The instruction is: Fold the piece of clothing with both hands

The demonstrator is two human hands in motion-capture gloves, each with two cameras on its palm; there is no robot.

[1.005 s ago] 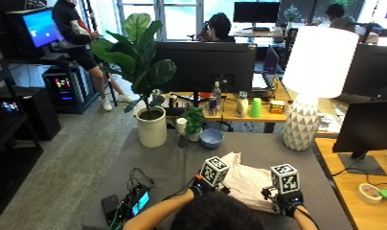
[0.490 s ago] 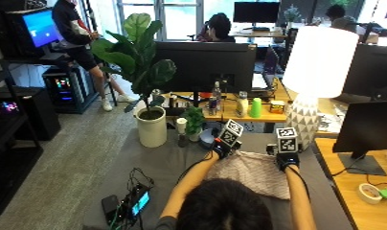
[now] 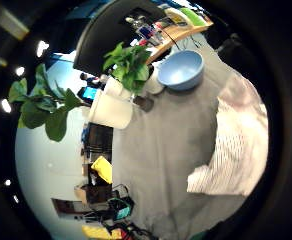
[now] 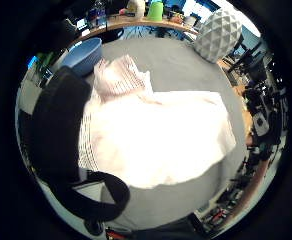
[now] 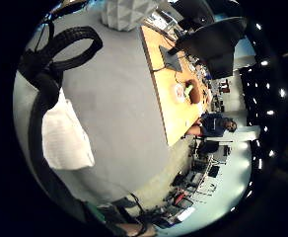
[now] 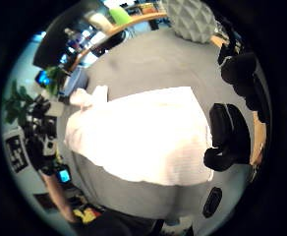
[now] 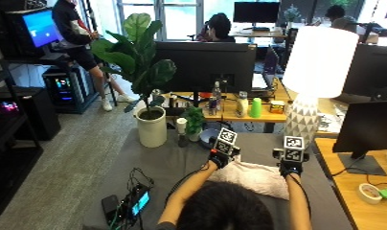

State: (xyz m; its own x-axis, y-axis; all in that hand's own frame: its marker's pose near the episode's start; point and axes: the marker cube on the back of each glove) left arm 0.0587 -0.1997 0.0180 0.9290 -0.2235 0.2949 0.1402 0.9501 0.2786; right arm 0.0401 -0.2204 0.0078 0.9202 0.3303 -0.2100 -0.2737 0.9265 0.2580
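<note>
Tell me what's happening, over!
Left hand and right hand at the far edge of the cloth. Grips unclear. Blue bowl close beyond. Over.

light: bright, from windows (image 7: 181, 17) ahead of me | garment (image 4: 156, 135) blown out white | palm views: edges warped, dark

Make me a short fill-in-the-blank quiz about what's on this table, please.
1. The garment lies on a table whose cover is ____ in colour.
2. The bowl beside the small plant is ____.
3. The big leafy plant grows in a ____ pot.
4. The left hand and right hand both wear ____ gloves.

Missing words: grey; blue; white; black
</note>
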